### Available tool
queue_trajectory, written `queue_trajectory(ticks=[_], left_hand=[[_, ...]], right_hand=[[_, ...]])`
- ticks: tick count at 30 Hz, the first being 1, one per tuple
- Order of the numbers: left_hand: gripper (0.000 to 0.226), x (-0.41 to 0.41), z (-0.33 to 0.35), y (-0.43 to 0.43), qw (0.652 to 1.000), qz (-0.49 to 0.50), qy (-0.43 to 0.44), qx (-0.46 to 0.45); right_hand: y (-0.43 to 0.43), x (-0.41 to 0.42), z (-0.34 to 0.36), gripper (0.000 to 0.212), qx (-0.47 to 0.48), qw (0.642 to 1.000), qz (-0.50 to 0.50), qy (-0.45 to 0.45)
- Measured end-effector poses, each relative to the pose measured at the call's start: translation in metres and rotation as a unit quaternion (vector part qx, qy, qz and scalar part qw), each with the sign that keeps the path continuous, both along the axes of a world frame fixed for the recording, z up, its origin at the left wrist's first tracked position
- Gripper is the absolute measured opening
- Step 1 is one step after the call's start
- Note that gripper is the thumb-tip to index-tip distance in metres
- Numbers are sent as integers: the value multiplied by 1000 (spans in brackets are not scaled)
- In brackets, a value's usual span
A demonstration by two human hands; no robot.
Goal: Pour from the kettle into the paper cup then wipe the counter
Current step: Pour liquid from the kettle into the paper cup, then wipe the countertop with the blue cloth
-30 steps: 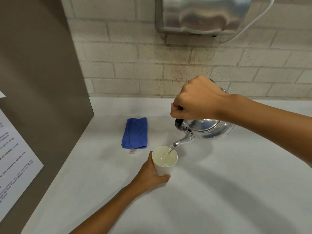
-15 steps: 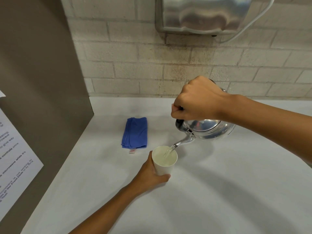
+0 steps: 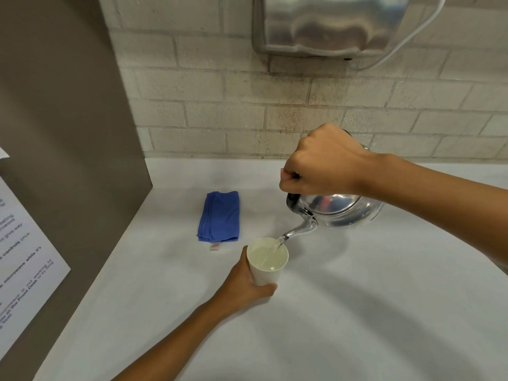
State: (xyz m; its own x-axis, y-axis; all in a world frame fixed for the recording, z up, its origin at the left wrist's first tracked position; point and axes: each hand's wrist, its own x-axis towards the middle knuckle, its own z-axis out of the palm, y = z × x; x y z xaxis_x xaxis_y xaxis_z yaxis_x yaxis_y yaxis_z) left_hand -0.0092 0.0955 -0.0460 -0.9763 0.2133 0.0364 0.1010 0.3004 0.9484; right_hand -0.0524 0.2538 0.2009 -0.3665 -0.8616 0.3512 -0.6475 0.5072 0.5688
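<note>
A white paper cup (image 3: 266, 273) stands on the white counter (image 3: 357, 312), nearly full of pale liquid. My left hand (image 3: 242, 284) wraps around its left side. My right hand (image 3: 321, 163) grips the black handle of a shiny steel kettle (image 3: 338, 210), held tilted above the counter. Its spout points down-left over the cup's rim, and a thin stream runs from it into the cup. A folded blue cloth (image 3: 220, 215) lies flat on the counter behind and left of the cup, apart from both hands.
A grey-brown side panel (image 3: 63, 160) with a printed paper notice (image 3: 22, 259) walls off the left. A brick wall runs along the back, with a steel wall-mounted unit (image 3: 324, 23) and a white cable above the kettle.
The liquid in the cup has risen close to the rim. Both hands, the kettle and the cup have stayed almost where they were.
</note>
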Motion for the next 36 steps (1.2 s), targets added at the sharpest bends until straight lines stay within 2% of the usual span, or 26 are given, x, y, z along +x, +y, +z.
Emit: queue_trajectory(ticks=[7, 16, 20, 26, 31, 36], left_hand=[[66, 1, -1, 0, 1000, -2, 4, -1], [69, 2, -7, -2, 1000, 6, -1, -3], [72, 3, -8, -2, 1000, 7, -5, 5], [72, 3, -7, -3, 1000, 5, -16, 11], [70, 4, -6, -5, 1000, 3, -27, -1], [68, 5, -3, -6, 999, 1, -41, 3]], right_hand=[[9, -5, -8, 36, -25, 999, -19, -29], [42, -33, -25, 40, -155, 978, -89, -108], [58, -59, -32, 42, -227, 953, -136, -150], [65, -112, -46, 50, -342, 895, -207, -199], [55, -145, -65, 49, -399, 856, -240, -224], [42, -167, -76, 48, -408, 837, -267, -247]])
